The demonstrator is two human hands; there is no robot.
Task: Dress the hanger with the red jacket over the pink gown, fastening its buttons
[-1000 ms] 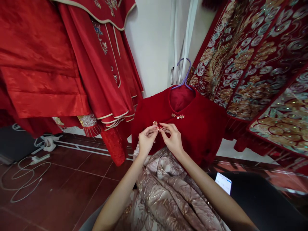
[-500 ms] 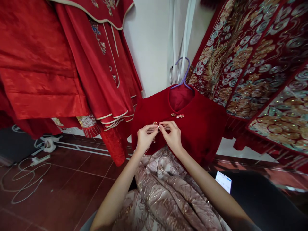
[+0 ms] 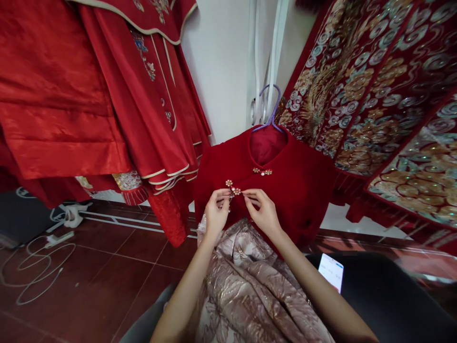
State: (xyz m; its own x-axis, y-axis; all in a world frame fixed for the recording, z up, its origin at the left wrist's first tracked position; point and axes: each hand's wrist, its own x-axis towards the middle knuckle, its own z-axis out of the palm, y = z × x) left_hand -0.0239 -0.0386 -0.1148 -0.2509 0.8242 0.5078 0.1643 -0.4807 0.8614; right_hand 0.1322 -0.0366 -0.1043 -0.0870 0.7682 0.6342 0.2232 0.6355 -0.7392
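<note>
A dark red velvet top (image 3: 303, 186) hangs on a purple hanger (image 3: 268, 107) in front of me. Its front carries two small pearl-and-gold clasps. The upper clasp (image 3: 263, 172) sits closed below the neckline. My left hand (image 3: 216, 213) and my right hand (image 3: 262, 209) both pinch the fabric at the lower clasp (image 3: 233, 188), fingers closed, fingertips nearly touching each other. Below my hands a pale pink brocade skirt (image 3: 250, 290) drapes down toward me.
Red satin garments (image 3: 89, 95) hang at the left. Heavily embroidered red and gold robes (image 3: 385, 95) hang at the right. A phone with a lit screen (image 3: 331, 272) lies on a black surface at the lower right. White cables (image 3: 35, 259) lie on the dark red tiled floor.
Both hands have dropped slightly and now sit just under the lower clasp, which shows more fully above my fingertips. The garment has hardly moved.
</note>
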